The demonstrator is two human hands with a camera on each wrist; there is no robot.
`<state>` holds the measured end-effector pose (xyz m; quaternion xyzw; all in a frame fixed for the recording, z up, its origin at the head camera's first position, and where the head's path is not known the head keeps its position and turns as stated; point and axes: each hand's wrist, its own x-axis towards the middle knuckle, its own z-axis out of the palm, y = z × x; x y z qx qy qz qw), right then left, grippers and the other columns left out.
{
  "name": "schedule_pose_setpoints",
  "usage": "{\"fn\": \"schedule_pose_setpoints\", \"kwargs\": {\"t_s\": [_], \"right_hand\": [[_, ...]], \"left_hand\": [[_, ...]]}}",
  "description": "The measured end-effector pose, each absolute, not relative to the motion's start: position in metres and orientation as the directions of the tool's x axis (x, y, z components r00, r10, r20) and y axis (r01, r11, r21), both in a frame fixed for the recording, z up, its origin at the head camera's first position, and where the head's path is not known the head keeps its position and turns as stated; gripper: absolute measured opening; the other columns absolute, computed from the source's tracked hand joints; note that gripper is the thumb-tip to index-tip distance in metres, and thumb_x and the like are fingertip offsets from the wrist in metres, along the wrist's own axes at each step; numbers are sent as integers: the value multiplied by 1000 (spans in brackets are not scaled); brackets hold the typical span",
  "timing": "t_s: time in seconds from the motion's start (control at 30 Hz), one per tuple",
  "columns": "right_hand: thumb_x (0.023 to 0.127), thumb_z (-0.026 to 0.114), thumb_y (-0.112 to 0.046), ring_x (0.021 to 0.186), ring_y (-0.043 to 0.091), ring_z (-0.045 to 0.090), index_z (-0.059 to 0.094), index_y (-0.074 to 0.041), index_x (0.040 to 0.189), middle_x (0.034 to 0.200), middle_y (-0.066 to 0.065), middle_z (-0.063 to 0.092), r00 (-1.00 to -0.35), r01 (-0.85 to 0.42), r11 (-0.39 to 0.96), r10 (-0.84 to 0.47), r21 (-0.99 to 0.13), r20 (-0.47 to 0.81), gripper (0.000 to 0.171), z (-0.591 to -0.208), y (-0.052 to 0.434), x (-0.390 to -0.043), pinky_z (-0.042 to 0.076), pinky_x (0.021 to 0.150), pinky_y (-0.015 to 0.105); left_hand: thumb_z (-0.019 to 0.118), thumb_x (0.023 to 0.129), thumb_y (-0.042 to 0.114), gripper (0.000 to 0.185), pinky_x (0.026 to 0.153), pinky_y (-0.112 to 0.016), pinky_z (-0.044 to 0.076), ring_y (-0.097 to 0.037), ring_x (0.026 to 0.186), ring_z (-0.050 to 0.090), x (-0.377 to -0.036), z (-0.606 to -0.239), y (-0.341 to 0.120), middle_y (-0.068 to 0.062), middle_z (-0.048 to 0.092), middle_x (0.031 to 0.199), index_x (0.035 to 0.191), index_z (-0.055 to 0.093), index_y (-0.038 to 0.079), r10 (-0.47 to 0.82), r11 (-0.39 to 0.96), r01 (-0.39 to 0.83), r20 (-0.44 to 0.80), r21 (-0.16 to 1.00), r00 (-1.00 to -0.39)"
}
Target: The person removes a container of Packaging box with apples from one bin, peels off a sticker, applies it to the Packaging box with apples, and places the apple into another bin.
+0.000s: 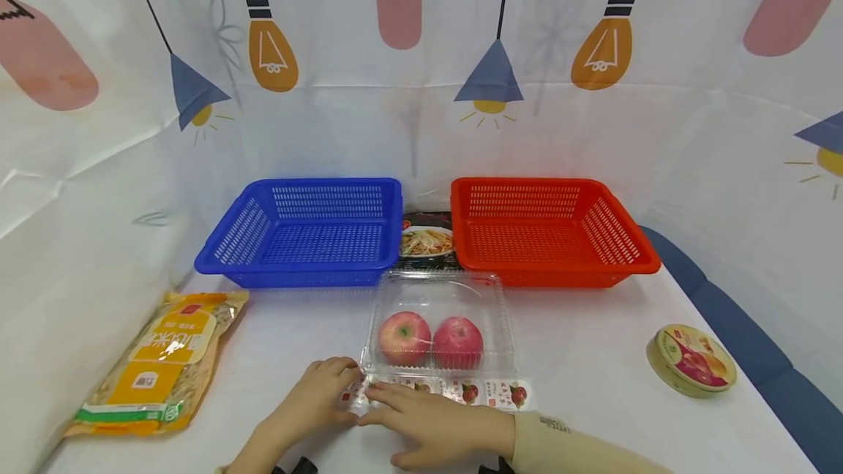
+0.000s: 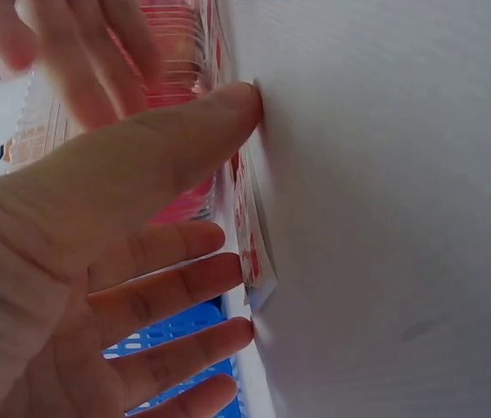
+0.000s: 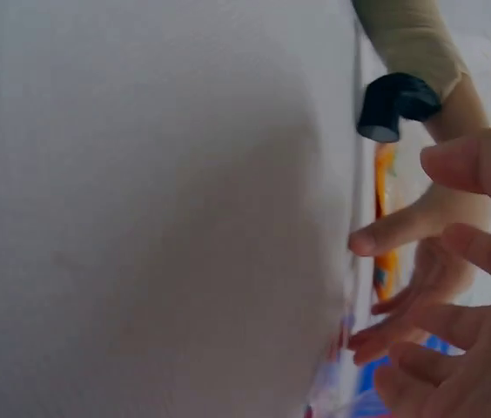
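A strip of white labels (image 1: 484,391) with red fruit pictures lies flat on the table, partly hidden by the hands. My left hand (image 1: 315,395) is at the strip's left end, its fingers spread and the thumb (image 2: 202,122) low beside the strip. Palm down, my right hand (image 1: 437,426) reaches across the strip's near side with fingers extended and nothing held. Just beyond both hands stands a clear plastic box (image 1: 441,291). Two red apples, a left one (image 1: 405,339) and a right one (image 1: 457,343), sit inside it.
A blue basket (image 1: 296,276) and a red basket (image 1: 560,276) stand at the back, with a dark food package (image 1: 426,241) between them. On the left lies a yellow bag of grain (image 1: 161,357). A round tin (image 1: 691,360) rests near the right edge.
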<state>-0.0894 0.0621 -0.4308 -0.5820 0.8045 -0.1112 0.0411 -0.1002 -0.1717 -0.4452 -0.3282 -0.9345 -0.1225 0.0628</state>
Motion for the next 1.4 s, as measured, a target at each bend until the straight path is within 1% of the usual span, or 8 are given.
{"fn": "schedule_pose_setpoints", "kwargs": {"t_s": [0.23,0.43,0.63,0.87,0.93,1.07,1.17,1.4], "right_hand": [[86,60,-37,132,25,35,36,-21,140,142,11,40,-392,-914,390,-920,-108,-4,61,-442,51,-93,31,106,34],[86,60,-38,130,22,37,37,-20,139,140,8,42,-417,-903,417,-909,-100,-22,60,-444,49,-95,32,105,32],[85,61,-35,125,14,42,39,-19,138,135,1,46,-412,-907,408,-911,-101,25,60,-445,49,-92,35,102,26],[81,64,-25,110,6,51,47,-19,133,121,-6,55,-447,-894,433,-878,-117,169,55,-446,45,-88,42,90,21],[80,65,-23,103,4,53,51,-20,128,113,-9,58,-466,-885,450,-858,-122,216,50,-445,43,-88,44,85,19],[77,70,-21,93,3,56,55,-20,120,100,-10,61,-498,-866,483,-819,-125,286,45,-441,39,-88,45,79,18],[74,73,-23,87,2,57,55,-20,117,93,-11,62,-522,-851,511,-802,-117,292,47,-439,39,-88,45,75,16],[70,74,-30,83,2,58,57,-22,115,91,-13,65,-528,-844,530,-794,-83,302,49,-441,40,-85,45,72,17]], "left_hand": [[83,60,29,53,82,-45,43,-22,95,55,-100,-444,-168,-1,60,99,106,65,9,591,758,607,142,238,-794],[84,57,24,48,81,-45,41,-22,92,54,-99,-440,-166,0,60,92,98,67,6,569,766,582,131,274,-812],[84,56,18,35,76,-42,39,-21,88,51,-99,-441,-164,6,55,80,86,66,11,552,770,537,63,346,-832],[79,64,17,21,68,-30,33,-9,78,44,-98,-439,-168,16,47,76,71,60,22,587,722,556,62,411,-807],[77,67,19,18,66,-27,34,-5,74,43,-98,-437,-170,18,47,75,71,59,22,598,691,546,50,474,-800],[73,74,19,14,59,-22,37,1,68,43,-96,-431,-174,16,51,71,72,59,18,587,599,431,-4,675,-809],[73,75,19,14,58,-21,39,0,70,46,-93,-427,-176,14,53,75,73,59,17,557,544,375,11,750,-830],[75,74,22,14,64,-23,39,-1,79,51,-87,-425,-182,10,57,81,72,62,17,520,495,404,110,769,-847]]}}
